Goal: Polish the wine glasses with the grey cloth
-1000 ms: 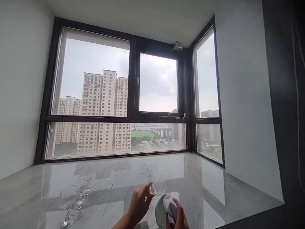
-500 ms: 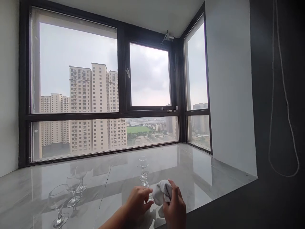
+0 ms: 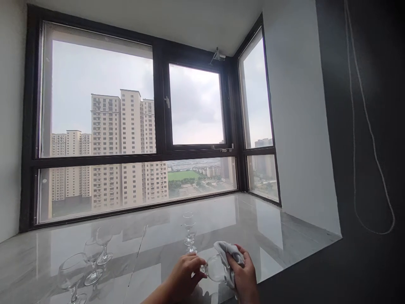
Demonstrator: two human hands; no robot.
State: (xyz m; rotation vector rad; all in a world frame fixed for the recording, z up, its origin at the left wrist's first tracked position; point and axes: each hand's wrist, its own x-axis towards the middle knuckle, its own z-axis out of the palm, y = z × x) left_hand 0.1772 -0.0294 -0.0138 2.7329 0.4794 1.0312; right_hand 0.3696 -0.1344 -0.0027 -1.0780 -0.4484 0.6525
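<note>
My left hand (image 3: 185, 276) pinches the stem end of a clear wine glass (image 3: 216, 269) held sideways low in the view. My right hand (image 3: 244, 278) grips a grey-white cloth (image 3: 228, 250) pressed against the glass's bowl. Both hands hover above the glossy marble window ledge (image 3: 152, 249). A small stemmed glass (image 3: 189, 233) stands upright on the ledge just behind my hands.
Three more stemmed glasses (image 3: 85, 264) stand at the ledge's left front. A large black-framed bay window (image 3: 161, 126) closes off the back, a white wall (image 3: 297, 126) the right. A looped cord (image 3: 367, 139) hangs on the dark wall at far right.
The glass's bowl is more exposed than half a second ago, when the cloth covered it. My right hand and the cloth have shifted to the right side of the bowl. The view dropped slightly.
</note>
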